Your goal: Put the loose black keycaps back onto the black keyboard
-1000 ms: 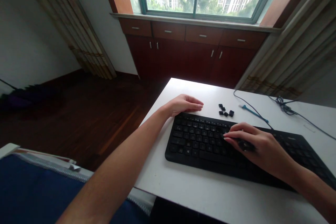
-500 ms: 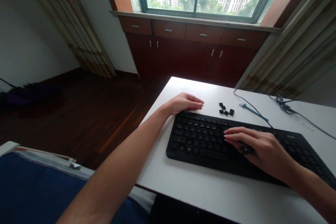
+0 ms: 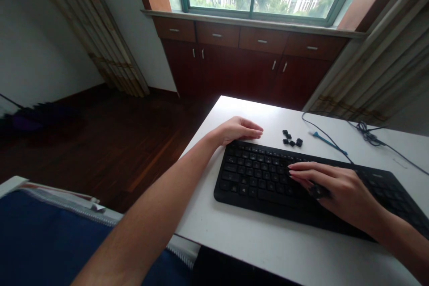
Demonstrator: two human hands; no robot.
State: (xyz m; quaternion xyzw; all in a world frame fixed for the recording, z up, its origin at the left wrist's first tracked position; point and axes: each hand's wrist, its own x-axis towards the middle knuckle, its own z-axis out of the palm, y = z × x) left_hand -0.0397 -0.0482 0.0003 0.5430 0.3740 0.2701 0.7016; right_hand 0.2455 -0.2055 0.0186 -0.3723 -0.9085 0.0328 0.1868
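Note:
A black keyboard (image 3: 268, 178) lies on the white table, long side toward me. My left hand (image 3: 243, 128) rests at its far left corner, fingers and thumb drawn together; whether anything is between them is hidden. Over the middle keys is my right hand (image 3: 338, 183), fingers bent and close together, fingertips at the keys. A small dark piece (image 3: 317, 191) shows among its curled lower fingers, too dark to name. Several small black keycaps (image 3: 292, 143) are scattered on the table behind the keyboard. A blue tool (image 3: 330, 144) with a slim handle lies to their right.
A thin black cable (image 3: 321, 132) loops behind the keyboard, with a tied bundle of cord (image 3: 367, 132) at the right. The white table (image 3: 241, 232) ends at the left and front. A blue zipped fabric item (image 3: 50, 237) is at lower left; red cabinets (image 3: 234, 67) stand beyond.
The view has shifted slightly, so the table and keyboard sit a little further right. Both hands keep nearly the same pose and place on the keyboard.

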